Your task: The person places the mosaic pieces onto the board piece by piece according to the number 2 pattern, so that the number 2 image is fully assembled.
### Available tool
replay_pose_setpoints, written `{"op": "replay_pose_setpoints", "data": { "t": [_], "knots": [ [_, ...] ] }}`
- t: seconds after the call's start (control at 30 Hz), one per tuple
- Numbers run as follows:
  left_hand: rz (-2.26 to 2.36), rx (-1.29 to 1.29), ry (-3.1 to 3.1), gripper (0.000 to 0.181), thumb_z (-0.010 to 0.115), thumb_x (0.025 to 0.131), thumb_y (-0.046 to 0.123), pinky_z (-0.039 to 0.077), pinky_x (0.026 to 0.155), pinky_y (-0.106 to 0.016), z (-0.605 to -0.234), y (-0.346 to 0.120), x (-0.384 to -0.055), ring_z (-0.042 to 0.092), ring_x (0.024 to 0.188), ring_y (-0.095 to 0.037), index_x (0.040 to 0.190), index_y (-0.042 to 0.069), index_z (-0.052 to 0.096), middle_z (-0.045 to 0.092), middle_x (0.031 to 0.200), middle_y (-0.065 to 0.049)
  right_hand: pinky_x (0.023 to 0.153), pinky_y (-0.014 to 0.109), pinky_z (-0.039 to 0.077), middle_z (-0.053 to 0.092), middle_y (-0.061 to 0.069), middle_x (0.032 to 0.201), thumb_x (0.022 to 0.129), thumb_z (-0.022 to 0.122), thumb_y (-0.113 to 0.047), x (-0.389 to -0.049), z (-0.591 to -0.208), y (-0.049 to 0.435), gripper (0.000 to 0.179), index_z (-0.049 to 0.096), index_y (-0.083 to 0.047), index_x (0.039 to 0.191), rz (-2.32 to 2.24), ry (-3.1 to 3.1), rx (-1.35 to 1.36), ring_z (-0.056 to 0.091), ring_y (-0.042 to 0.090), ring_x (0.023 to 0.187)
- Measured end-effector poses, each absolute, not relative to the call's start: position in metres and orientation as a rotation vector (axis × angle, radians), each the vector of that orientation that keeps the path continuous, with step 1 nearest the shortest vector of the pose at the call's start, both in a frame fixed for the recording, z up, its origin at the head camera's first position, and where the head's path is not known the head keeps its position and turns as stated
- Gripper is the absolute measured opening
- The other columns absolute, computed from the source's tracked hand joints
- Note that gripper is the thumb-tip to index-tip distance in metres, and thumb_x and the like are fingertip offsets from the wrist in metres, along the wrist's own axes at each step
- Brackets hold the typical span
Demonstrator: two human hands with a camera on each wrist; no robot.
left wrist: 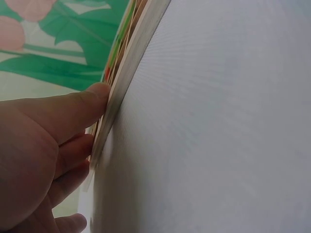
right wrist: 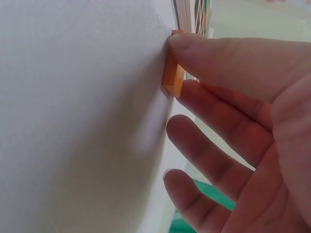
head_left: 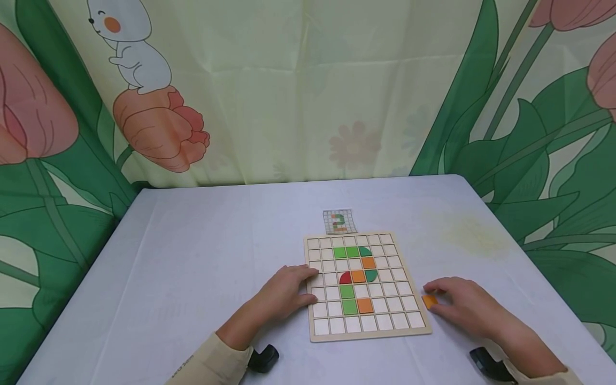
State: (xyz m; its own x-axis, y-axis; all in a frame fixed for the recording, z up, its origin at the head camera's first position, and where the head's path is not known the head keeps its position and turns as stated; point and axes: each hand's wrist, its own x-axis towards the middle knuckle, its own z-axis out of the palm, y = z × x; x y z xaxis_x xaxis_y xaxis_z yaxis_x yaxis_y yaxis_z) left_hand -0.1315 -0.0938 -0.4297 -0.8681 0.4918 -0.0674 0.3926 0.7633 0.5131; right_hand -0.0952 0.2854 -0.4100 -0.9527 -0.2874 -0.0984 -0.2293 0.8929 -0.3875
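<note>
A wooden grid board with white cells lies flat on the table. Green squares, orange squares, dark green rounded-corner tiles and a red one sit in several of its cells. My left hand rests against the board's left edge, thumb and fingers spread along it; the left wrist view shows the thumb tip touching the rim. Just right of the board, my right hand pinches an orange tile between thumb and index finger, low at the tabletop.
Behind the board lies a small card printed with a grid and a coloured pattern. A white cloth covers the table. A curtain with flowers and a cartoon animal hangs behind it. Each wrist wears a black device.
</note>
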Motion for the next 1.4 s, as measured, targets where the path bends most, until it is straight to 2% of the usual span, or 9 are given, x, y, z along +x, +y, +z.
{"op": "replay_pose_setpoints", "data": {
  "t": [0.3,0.63,0.97,1.4],
  "knots": [
    [0.737,0.720,2.766,0.056,0.081,0.087,0.024,0.040,0.111,-0.044,-0.431,-0.094,-0.132,0.054,0.129,-0.022,0.137,0.009,0.061,0.062,0.136,-0.005,0.092,0.057,0.049,0.069,0.005,0.109,0.083,0.081,-0.016,-0.100,-0.410,0.282,0.029,0.073,-0.008,0.110,-0.547,2.896,-0.353,0.062,0.033,0.105],
    [0.731,0.738,2.770,0.056,0.080,0.087,0.024,0.040,0.110,-0.046,-0.427,-0.095,-0.132,0.055,0.129,-0.023,0.137,0.008,0.060,0.062,0.135,-0.005,0.093,0.059,0.049,0.069,0.007,0.108,0.083,0.081,-0.014,-0.104,-0.409,0.277,0.025,0.073,-0.008,0.107,-0.521,2.901,-0.351,0.061,0.036,0.106],
    [0.714,0.744,2.775,0.057,0.081,0.087,0.025,0.041,0.109,-0.044,-0.429,-0.095,-0.133,0.055,0.128,-0.021,0.137,0.008,0.060,0.063,0.134,-0.004,0.092,0.057,0.050,0.069,0.005,0.102,0.083,0.082,-0.016,-0.107,-0.408,0.272,0.025,0.073,-0.005,0.104,-0.450,2.929,-0.387,0.062,0.033,0.101],
    [0.705,0.719,2.772,0.058,0.081,0.087,0.026,0.039,0.111,-0.046,-0.429,-0.093,-0.132,0.055,0.128,-0.022,0.138,0.009,0.060,0.063,0.134,-0.004,0.088,0.055,0.052,0.069,0.003,0.099,0.084,0.081,-0.018,-0.109,-0.403,0.271,0.024,0.073,-0.005,0.102,-0.447,2.956,-0.430,0.063,0.031,0.097]
  ]
}}
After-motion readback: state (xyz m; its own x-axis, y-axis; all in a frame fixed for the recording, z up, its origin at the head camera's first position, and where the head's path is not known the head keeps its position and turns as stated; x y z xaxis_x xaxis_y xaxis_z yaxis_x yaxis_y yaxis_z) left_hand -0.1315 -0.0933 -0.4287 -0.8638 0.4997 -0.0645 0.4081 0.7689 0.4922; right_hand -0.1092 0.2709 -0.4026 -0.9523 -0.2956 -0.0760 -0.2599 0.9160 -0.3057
